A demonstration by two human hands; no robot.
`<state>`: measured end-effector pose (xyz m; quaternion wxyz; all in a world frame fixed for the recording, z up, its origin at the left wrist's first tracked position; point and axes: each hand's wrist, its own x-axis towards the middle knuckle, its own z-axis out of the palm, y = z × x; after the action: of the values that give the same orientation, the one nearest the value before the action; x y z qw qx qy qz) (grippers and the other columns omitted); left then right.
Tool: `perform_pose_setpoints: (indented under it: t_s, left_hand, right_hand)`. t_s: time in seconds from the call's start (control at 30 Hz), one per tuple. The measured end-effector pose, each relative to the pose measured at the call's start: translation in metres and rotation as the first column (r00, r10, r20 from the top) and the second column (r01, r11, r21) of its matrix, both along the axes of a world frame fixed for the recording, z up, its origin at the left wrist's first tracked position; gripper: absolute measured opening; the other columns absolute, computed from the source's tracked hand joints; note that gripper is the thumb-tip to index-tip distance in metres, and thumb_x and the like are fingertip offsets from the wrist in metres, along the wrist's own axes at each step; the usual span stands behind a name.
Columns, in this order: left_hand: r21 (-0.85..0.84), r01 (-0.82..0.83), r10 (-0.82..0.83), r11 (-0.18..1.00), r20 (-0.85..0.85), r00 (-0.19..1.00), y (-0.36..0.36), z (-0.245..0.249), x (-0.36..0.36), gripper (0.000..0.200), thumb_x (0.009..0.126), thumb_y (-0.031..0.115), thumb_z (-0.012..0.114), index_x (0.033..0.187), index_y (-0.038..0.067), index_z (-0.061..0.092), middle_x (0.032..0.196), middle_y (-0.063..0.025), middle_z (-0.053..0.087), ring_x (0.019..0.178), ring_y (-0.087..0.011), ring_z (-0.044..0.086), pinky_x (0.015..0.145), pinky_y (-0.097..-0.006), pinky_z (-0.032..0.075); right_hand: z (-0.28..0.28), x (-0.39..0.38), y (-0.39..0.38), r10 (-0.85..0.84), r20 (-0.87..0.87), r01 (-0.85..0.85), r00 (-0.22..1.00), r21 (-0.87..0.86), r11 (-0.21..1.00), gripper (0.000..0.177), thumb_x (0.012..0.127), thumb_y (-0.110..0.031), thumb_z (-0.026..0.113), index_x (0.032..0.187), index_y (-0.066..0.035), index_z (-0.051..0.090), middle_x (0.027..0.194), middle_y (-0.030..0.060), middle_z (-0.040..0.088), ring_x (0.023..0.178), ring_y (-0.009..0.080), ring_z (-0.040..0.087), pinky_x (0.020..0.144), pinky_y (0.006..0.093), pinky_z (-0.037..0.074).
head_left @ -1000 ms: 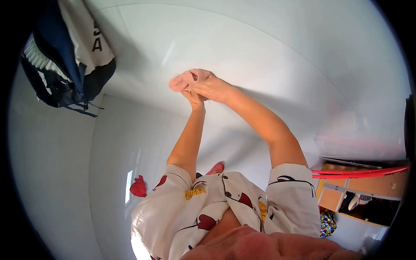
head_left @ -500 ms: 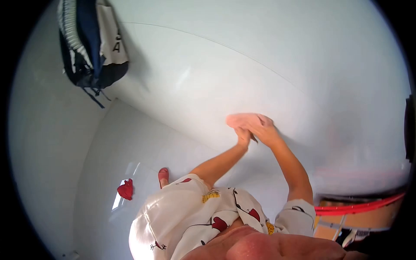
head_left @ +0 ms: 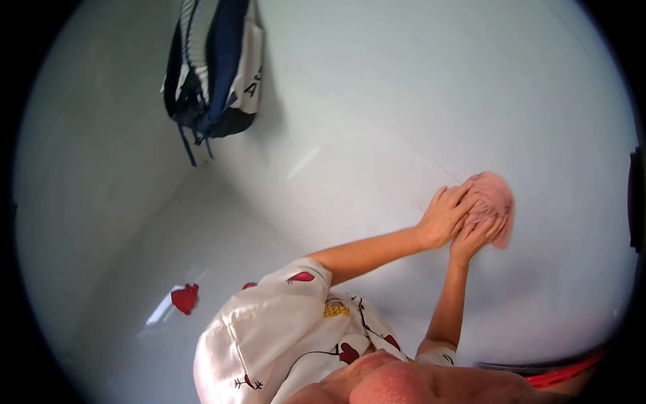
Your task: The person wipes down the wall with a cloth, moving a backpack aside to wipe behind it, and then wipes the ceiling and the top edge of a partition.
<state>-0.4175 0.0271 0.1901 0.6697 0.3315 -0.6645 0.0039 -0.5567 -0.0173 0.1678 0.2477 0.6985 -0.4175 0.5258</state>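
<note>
A crumpled pink cloth (head_left: pixel 496 202) is pressed against the smooth white wall (head_left: pixel 377 87). From the left, my left hand (head_left: pixel 444 217) presses on its near edge, fingers bent into the folds. Just below it, my right hand (head_left: pixel 479 236) bunches the lower part of the same cloth, its fingertips gripping the wrinkles. Both hands are close together and nearly touch.
A blue and white backpack (head_left: pixel 222 67) hangs at the upper left. On the floor lies a red cloth-like item (head_left: pixel 184 298), and part of a red shoe (head_left: pixel 249 285) shows beside my clothing. A red curved rim (head_left: pixel 565 377) appears at the lower right.
Both hands and the pink cloth have moved right; the cloth, held folded before, is now spread wider and wrinkled against the wall. My view has shifted, so the backpack appears farther right.
</note>
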Motion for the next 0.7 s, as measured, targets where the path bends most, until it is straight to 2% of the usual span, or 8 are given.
perform_pose_setpoints:
  t_s: [0.07, 0.2, 0.27, 0.33, 0.4, 0.5, 0.57, 0.7]
  left_hand:
    - [-0.02, 0.032, -0.032, 0.999, 0.001, 1.0, 0.002, 0.027, 0.032, 0.041, 0.09, 0.005, 0.054, 0.131, 0.003, 0.053, 0.139, -0.0241, 0.048, 0.117, -0.0436, 0.05, 0.098, -0.0494, 0.044]
    - [-0.089, 0.029, -0.043, 0.996, -0.169, 0.985, 0.008, 0.072, 0.086, 0.039, 0.087, 0.006, 0.056, 0.126, 0.005, 0.057, 0.132, -0.0226, 0.054, 0.111, -0.0438, 0.053, 0.094, -0.0497, 0.046]
    - [-0.168, -0.008, -0.018, 0.986, -0.155, 0.988, 0.028, 0.077, 0.107, 0.038, 0.085, 0.005, 0.057, 0.123, 0.005, 0.058, 0.13, -0.0218, 0.055, 0.109, -0.0443, 0.054, 0.091, -0.0498, 0.047]
    - [-0.02, 0.107, -0.109, 0.994, -0.171, 0.979, 0.04, 0.102, 0.133, 0.037, 0.085, 0.004, 0.057, 0.121, 0.006, 0.059, 0.128, -0.0205, 0.056, 0.108, -0.0437, 0.054, 0.091, -0.0493, 0.047]
    - [0.101, 0.181, -0.165, 0.978, -0.152, 0.975, 0.062, 0.137, 0.165, 0.031, 0.086, 0.005, 0.059, 0.116, 0.007, 0.06, 0.123, -0.0172, 0.058, 0.107, -0.0413, 0.056, 0.087, -0.0449, 0.05]
    - [-0.18, -0.242, 0.267, 0.953, 0.125, 0.956, 0.054, 0.135, 0.192, 0.044, 0.088, 0.009, 0.063, 0.131, 0.012, 0.055, 0.138, -0.0144, 0.051, 0.129, -0.0371, 0.047, 0.102, -0.0504, 0.04]
    - [-0.169, -0.21, 0.25, 0.963, 0.27, 0.93, 0.049, 0.118, 0.211, 0.05, 0.089, 0.012, 0.063, 0.137, 0.014, 0.051, 0.147, -0.0124, 0.045, 0.139, -0.034, 0.038, 0.109, -0.0584, 0.03]
    - [-0.259, -0.232, 0.312, 0.937, 0.329, 0.891, 0.038, 0.148, 0.24, 0.05, 0.089, 0.014, 0.062, 0.138, 0.016, 0.051, 0.15, -0.0086, 0.043, 0.141, -0.0319, 0.036, 0.11, -0.0606, 0.027]
  right_hand:
    - [0.02, 0.031, -0.005, 0.028, 0.072, -0.027, 0.997, -0.025, 0.999, 0.063, 0.096, -0.039, 0.06, 0.141, 0.0, 0.039, 0.153, 0.0268, 0.031, 0.144, 0.0437, 0.026, 0.112, 0.0592, 0.025]
    - [0.077, 0.097, -0.009, -0.158, -0.081, 0.135, 0.984, -0.232, 0.963, 0.052, 0.094, -0.039, 0.063, 0.127, -0.003, 0.046, 0.141, 0.0218, 0.043, 0.142, 0.0414, 0.029, 0.108, 0.0574, 0.029]
    - [0.078, 0.126, 0.01, -0.122, -0.051, 0.118, 0.991, -0.082, 0.99, 0.047, 0.093, -0.037, 0.065, 0.122, -0.004, 0.048, 0.137, 0.0203, 0.045, 0.142, 0.0409, 0.03, 0.107, 0.058, 0.03]
    - [0.092, 0.134, 0.006, 0.0, 0.032, 0.003, 0.999, -0.065, 0.998, 0.048, 0.094, -0.037, 0.061, 0.125, -0.003, 0.047, 0.144, 0.0216, 0.042, 0.145, 0.0404, 0.026, 0.11, 0.0583, 0.025]
    - [0.13, 0.162, 0.028, -0.104, -0.04, 0.098, 0.994, -0.129, 0.987, 0.051, 0.096, -0.037, 0.057, 0.13, 0.0, 0.046, 0.15, 0.0236, 0.036, 0.147, 0.0405, 0.022, 0.114, 0.058, 0.019]
    - [0.151, 0.19, 0.051, -0.156, -0.051, 0.147, 0.986, -0.158, 0.977, 0.057, 0.099, -0.037, 0.051, 0.137, 0.005, 0.041, 0.157, 0.0259, 0.028, 0.15, 0.0405, 0.017, 0.117, 0.0582, 0.011]
    - [0.132, 0.201, 0.061, -0.13, -0.019, 0.126, 0.991, -0.133, 0.983, 0.062, 0.1, -0.038, 0.049, 0.141, 0.007, 0.038, 0.158, 0.0268, 0.026, 0.15, 0.0409, 0.015, 0.118, 0.0591, 0.007]
    - [0.142, 0.232, 0.067, 0.037, 0.085, -0.023, 0.996, -0.163, 0.986, 0.071, 0.099, -0.04, 0.054, 0.146, 0.008, 0.031, 0.158, 0.0272, 0.026, 0.149, 0.0439, 0.016, 0.116, 0.0631, 0.006]
